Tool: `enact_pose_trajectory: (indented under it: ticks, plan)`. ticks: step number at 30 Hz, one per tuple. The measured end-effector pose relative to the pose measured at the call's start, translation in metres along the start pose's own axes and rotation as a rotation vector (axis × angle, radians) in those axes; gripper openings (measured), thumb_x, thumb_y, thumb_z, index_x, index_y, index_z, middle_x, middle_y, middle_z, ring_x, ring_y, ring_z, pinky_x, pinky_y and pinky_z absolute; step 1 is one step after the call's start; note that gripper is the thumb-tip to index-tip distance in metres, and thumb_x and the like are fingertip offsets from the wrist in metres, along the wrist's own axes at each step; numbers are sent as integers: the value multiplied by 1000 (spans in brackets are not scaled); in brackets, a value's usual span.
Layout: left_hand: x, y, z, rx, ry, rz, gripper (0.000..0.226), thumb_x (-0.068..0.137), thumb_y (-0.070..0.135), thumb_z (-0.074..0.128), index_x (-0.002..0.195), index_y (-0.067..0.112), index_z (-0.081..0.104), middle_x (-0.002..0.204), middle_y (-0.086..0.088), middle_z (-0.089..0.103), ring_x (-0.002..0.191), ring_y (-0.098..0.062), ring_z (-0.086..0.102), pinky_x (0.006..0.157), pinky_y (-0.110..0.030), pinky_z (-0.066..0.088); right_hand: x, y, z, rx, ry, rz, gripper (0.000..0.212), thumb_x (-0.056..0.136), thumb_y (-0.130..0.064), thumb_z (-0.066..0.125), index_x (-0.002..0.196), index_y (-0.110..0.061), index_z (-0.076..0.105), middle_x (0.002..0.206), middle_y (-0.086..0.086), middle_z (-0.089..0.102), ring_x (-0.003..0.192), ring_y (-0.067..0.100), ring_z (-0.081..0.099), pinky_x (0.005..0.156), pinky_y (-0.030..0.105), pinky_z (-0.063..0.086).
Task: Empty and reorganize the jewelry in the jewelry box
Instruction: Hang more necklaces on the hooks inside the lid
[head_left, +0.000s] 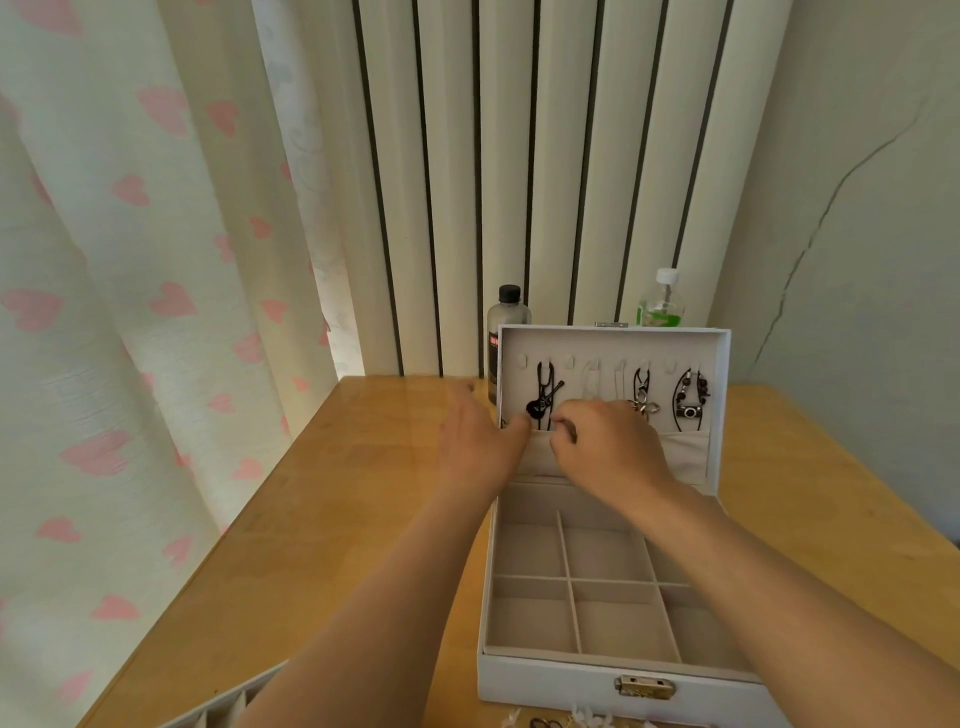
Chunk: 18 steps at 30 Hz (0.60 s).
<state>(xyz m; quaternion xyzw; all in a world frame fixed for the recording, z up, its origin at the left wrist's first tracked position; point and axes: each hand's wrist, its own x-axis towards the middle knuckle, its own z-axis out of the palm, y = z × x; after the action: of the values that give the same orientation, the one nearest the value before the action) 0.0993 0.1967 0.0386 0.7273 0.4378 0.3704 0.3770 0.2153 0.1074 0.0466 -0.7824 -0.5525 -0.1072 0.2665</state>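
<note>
Head view. Wooden bench (363, 519); heart-print curtain (130, 260) to its left, ribbed panels (519, 156) behind, cracked wall (857, 260) to the right.

Jewelry box (545, 680) open on the bench, lid (613, 343) upright, necklaces (543, 397) hung inside it. Dark bottle (506, 322) and clear bottle (662, 304) behind the lid.

Left hand (480, 441) at the lid's left edge, blurred: I cannot tell its grip. Right hand (608, 447) against the lid lining, fingers curled; whether that grip holds anything I cannot tell.

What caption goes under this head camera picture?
Left hand and right hand reach necklaces hanging in the lid of the open jewelry box.
</note>
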Motion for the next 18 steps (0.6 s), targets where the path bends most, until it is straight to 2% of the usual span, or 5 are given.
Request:
enact_pose_trajectory:
  ticks: [4, 7, 12, 15, 18]
  plan:
    - [1, -3, 5, -3, -99, -40, 43, 91, 39, 66, 123, 13, 53, 111, -5, 63, 94, -19, 60, 76, -32, 51, 0, 1, 0, -36, -81, 0, 28, 89, -24, 49, 62, -16, 54, 60, 2, 54, 66, 28, 57, 55, 31, 42]
    - [-3, -2, 1, 24, -149, -17, 20, 93, 28, 62, 107, 15, 55, 97, -2, 61, 79, -14, 56, 66, -28, 46, -2, 8, -7, 63, -22, 19, 34, 85, -17, 50, 52, -15, 46, 49, -1, 46, 53, 23, 50, 58, 34, 49]
    - [-16, 2, -16, 184, -139, 16, 52, 95, 22, 59, 142, 11, 41, 135, -8, 52, 119, -25, 53, 92, -34, 45, -16, 16, -32, 111, -19, 108, 28, 88, -17, 50, 67, -16, 68, 71, -2, 69, 65, 16, 62, 63, 38, 57]
    - [-38, 9, -30, 311, -56, 123, 38, 95, 22, 58, 131, 13, 50, 128, -5, 53, 111, -23, 53, 88, -33, 45, -37, 23, -46, 60, -48, 182, 24, 87, -17, 48, 65, -17, 58, 75, -1, 67, 77, 20, 63, 63, 36, 55]
    - [-70, 10, -37, 437, -160, 245, 31, 97, 25, 54, 125, 12, 59, 125, -5, 55, 108, -24, 56, 92, -36, 49, -72, 26, -54, 12, -160, 226, 22, 91, -16, 45, 71, -16, 54, 77, 2, 61, 75, 22, 57, 59, 33, 44]
